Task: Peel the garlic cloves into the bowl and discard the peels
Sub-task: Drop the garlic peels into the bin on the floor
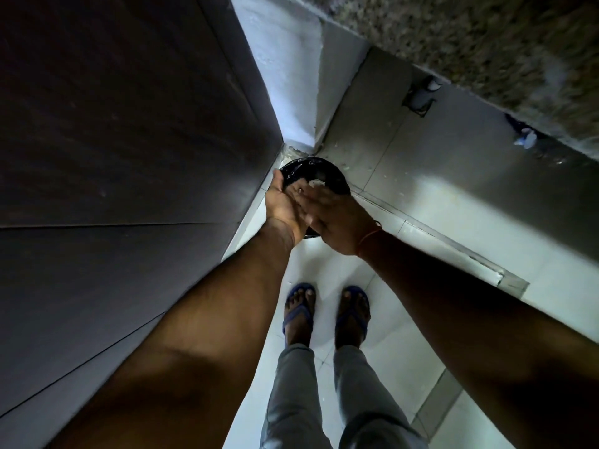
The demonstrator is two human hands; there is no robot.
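I look straight down at a black-lined bin [327, 175] standing on the floor in a corner. Both my hands are held over its mouth. My left hand [287, 202] is palm up with the fingers straight. My right hand [337, 218] lies flat across it, fingers on the left palm. A small clump of pale garlic peels [316, 183] shows at the fingertips, over the bin. No bowl or garlic cloves are in view.
A dark cabinet face [129, 124] rises close on the left. A speckled stone counter edge [486, 43] runs along the upper right, with a grey wall below it. My feet in blue sandals [324, 312] stand on pale floor tiles [405, 351].
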